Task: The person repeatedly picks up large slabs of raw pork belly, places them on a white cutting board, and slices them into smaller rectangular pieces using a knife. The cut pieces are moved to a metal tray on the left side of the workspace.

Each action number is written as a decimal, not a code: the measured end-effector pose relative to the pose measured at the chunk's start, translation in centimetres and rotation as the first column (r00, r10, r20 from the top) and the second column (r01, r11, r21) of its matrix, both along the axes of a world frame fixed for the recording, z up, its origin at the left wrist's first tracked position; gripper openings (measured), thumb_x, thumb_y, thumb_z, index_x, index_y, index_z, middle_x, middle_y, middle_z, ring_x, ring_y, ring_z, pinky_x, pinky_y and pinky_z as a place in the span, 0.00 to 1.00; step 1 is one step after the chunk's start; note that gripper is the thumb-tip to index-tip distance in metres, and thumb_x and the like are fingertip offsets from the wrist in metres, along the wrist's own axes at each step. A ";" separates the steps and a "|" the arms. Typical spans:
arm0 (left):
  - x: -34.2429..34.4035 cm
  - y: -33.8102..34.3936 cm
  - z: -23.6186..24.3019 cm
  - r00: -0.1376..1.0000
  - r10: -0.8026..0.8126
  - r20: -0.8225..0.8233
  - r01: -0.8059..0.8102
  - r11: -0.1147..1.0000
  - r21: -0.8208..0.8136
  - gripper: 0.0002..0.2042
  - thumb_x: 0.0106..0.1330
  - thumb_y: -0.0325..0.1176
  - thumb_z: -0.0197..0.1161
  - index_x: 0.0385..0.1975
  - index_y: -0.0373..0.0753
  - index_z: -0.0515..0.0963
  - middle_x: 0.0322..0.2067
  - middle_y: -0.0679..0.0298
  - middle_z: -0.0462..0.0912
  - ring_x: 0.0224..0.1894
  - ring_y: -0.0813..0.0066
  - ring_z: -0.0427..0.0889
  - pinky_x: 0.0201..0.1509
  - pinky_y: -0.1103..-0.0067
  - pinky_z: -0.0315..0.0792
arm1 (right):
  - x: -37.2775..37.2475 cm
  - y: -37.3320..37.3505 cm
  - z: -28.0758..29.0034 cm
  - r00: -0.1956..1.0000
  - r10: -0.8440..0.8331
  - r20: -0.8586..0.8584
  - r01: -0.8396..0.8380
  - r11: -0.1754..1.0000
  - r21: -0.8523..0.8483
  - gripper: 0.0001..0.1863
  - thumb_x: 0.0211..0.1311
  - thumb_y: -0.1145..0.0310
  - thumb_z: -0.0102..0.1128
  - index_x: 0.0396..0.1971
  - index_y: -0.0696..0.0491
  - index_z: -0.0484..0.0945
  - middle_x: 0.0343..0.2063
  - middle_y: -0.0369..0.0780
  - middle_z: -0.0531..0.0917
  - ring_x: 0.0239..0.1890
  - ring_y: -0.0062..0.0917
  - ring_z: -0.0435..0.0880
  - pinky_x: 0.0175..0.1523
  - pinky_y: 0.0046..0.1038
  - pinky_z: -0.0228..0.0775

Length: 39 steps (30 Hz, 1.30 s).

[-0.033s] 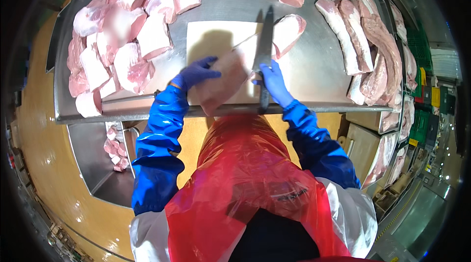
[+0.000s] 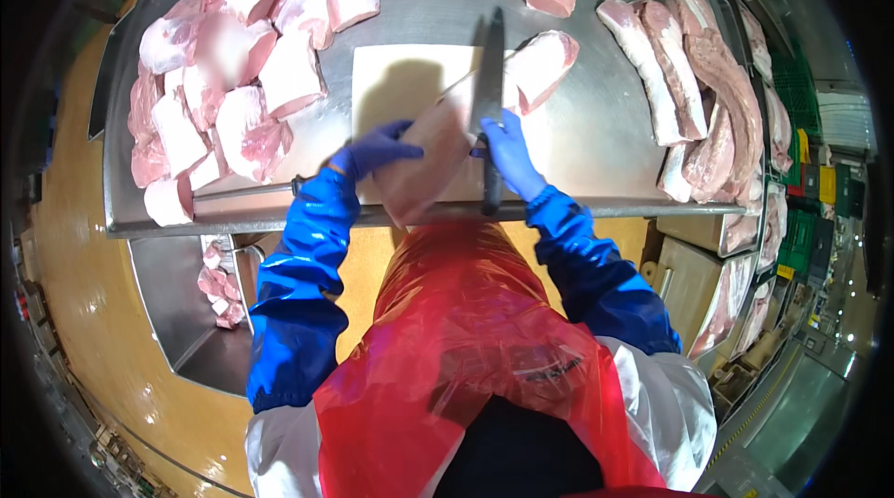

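A long pale pork loin [image 2: 429, 165] lies aslant on the white cutting board [image 2: 377, 79], its near end over the table's front edge. Against its left side, my left hand [image 2: 379, 150], in a purple-blue glove, grips it with bent fingers. My right hand [image 2: 513, 153] is closed around the handle of a long knife [image 2: 489, 69], whose blade points away from me. The blade lies across the meat, hiding part of it. Beyond the blade, a thick end of pork [image 2: 545, 68] rests at the board's upper right; whether it is cut free is hard to tell.
Several pork chunks [image 2: 293, 69] are heaped at the left and along the back of the steel table [image 2: 596, 177]. Long pork strips [image 2: 722, 88] lie at the right. Below the left front edge stands a metal bin [image 2: 177, 312] with small meat pieces.
The knife and my right hand have shifted slightly left, with the blade more upright in the picture. My left hand has moved a little to the right.
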<state>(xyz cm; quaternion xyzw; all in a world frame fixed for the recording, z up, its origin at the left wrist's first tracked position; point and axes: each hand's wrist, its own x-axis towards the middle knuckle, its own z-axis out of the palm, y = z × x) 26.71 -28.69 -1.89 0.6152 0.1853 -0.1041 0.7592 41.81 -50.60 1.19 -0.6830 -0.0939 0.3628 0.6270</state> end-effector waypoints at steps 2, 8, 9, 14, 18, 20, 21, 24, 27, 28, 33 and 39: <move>-0.2 -4.2 0.9 1.000 -0.007 -0.020 0.002 0.971 -0.239 0.35 0.59 0.36 0.72 0.65 0.32 0.64 0.56 0.55 0.77 0.55 0.67 0.77 0.60 0.71 0.73 | 2.1 2.2 -0.7 0.927 0.225 0.301 -0.241 0.970 0.018 0.17 0.69 0.66 0.53 0.53 0.58 0.73 0.40 0.37 0.79 0.39 0.19 0.76 0.43 0.23 0.70; 0.2 -14.3 -3.5 0.835 0.550 0.013 -0.440 0.681 -0.585 0.28 0.62 0.36 0.69 0.59 0.29 0.69 0.52 0.56 0.78 0.55 0.64 0.77 0.58 0.72 0.74 | 5.8 13.2 3.4 0.774 0.535 0.339 -0.565 0.825 -0.015 0.18 0.68 0.59 0.54 0.46 0.59 0.75 0.29 0.43 0.82 0.27 0.30 0.79 0.37 0.33 0.72; -0.4 -14.0 -3.1 0.900 0.432 -0.048 -0.389 0.752 -0.532 0.28 0.62 0.36 0.69 0.58 0.30 0.69 0.51 0.56 0.78 0.55 0.64 0.78 0.57 0.72 0.74 | 6.0 13.6 4.7 0.704 0.566 0.429 -0.590 0.802 -0.090 0.18 0.68 0.59 0.54 0.46 0.59 0.75 0.29 0.43 0.82 0.28 0.31 0.80 0.38 0.34 0.72; -3.5 -12.4 6.8 0.957 0.272 -0.103 -0.125 0.703 0.700 0.29 0.53 0.36 0.73 0.56 0.37 0.71 0.52 0.51 0.76 0.54 0.54 0.77 0.59 0.65 0.71 | 8.8 3.7 2.9 0.879 0.294 0.375 -0.326 0.945 0.022 0.11 0.68 0.64 0.54 0.39 0.57 0.73 0.22 0.39 0.78 0.21 0.23 0.76 0.28 0.27 0.70; -5.0 -7.9 4.4 0.924 0.322 0.209 -0.257 0.114 0.960 0.36 0.44 0.37 0.75 0.56 0.39 0.69 0.59 0.47 0.70 0.63 0.45 0.66 0.67 0.59 0.60 | 3.4 -4.5 0.6 0.714 0.469 0.520 -0.320 0.879 -0.354 0.09 0.70 0.66 0.49 0.42 0.56 0.69 0.22 0.47 0.78 0.14 0.36 0.77 0.22 0.39 0.69; -5.1 -7.1 1.6 0.922 0.301 0.242 -0.303 0.176 0.936 0.37 0.39 0.37 0.77 0.52 0.37 0.67 0.60 0.45 0.67 0.63 0.42 0.65 0.66 0.56 0.60 | -1.3 -4.1 1.3 0.584 0.546 0.601 -0.342 0.837 -0.428 0.09 0.70 0.66 0.49 0.42 0.55 0.69 0.25 0.52 0.80 0.19 0.39 0.81 0.24 0.43 0.70; -4.9 -6.8 1.6 0.925 0.288 0.247 -0.307 0.182 0.934 0.37 0.38 0.37 0.77 0.51 0.37 0.66 0.60 0.44 0.67 0.64 0.41 0.64 0.66 0.56 0.60 | -3.2 -2.4 1.9 0.528 0.567 0.632 -0.359 0.824 -0.439 0.09 0.68 0.67 0.50 0.43 0.55 0.69 0.28 0.53 0.80 0.24 0.45 0.81 0.28 0.45 0.72; -3.8 -6.7 1.9 0.925 0.228 0.305 -0.346 0.170 0.923 0.36 0.34 0.35 0.77 0.47 0.36 0.68 0.55 0.46 0.72 0.59 0.45 0.70 0.64 0.59 0.64 | -4.2 -0.4 0.3 0.126 0.523 0.843 -0.275 0.835 -0.477 0.11 0.64 0.68 0.52 0.43 0.56 0.69 0.35 0.54 0.80 0.31 0.51 0.82 0.34 0.48 0.74; -4.8 -6.2 1.0 0.913 0.281 0.297 -0.372 0.269 0.888 0.35 0.33 0.35 0.76 0.46 0.34 0.69 0.48 0.48 0.76 0.50 0.49 0.76 0.57 0.62 0.69 | -4.9 -2.9 2.1 0.155 0.732 0.664 -0.256 0.679 -0.688 0.14 0.62 0.69 0.51 0.45 0.60 0.70 0.31 0.49 0.80 0.27 0.44 0.83 0.30 0.42 0.74; -4.9 -6.2 1.1 0.916 0.289 0.280 -0.358 0.270 0.894 0.34 0.34 0.35 0.75 0.46 0.36 0.69 0.47 0.49 0.76 0.50 0.49 0.75 0.56 0.62 0.68 | -5.1 -4.0 3.9 0.255 0.823 0.508 -0.285 0.566 -0.774 0.15 0.62 0.70 0.51 0.45 0.62 0.71 0.28 0.47 0.80 0.25 0.40 0.83 0.28 0.38 0.74; -3.7 -6.1 1.9 0.940 0.192 0.282 -0.321 0.212 0.923 0.33 0.35 0.38 0.73 0.46 0.39 0.69 0.43 0.54 0.75 0.49 0.52 0.74 0.53 0.62 0.66 | -4.9 -0.5 -1.5 -0.187 0.522 0.832 -0.112 0.830 -0.546 0.14 0.59 0.71 0.53 0.44 0.60 0.73 0.28 0.46 0.81 0.29 0.37 0.84 0.34 0.35 0.76; -3.3 -5.9 1.7 0.987 0.105 0.122 -0.131 0.085 0.988 0.38 0.36 0.40 0.73 0.53 0.39 0.68 0.47 0.55 0.74 0.52 0.55 0.73 0.56 0.61 0.65 | -6.4 1.2 -1.8 0.301 0.608 0.734 -0.153 0.791 -0.592 0.14 0.65 0.68 0.50 0.47 0.54 0.77 0.26 0.44 0.83 0.27 0.37 0.83 0.32 0.36 0.75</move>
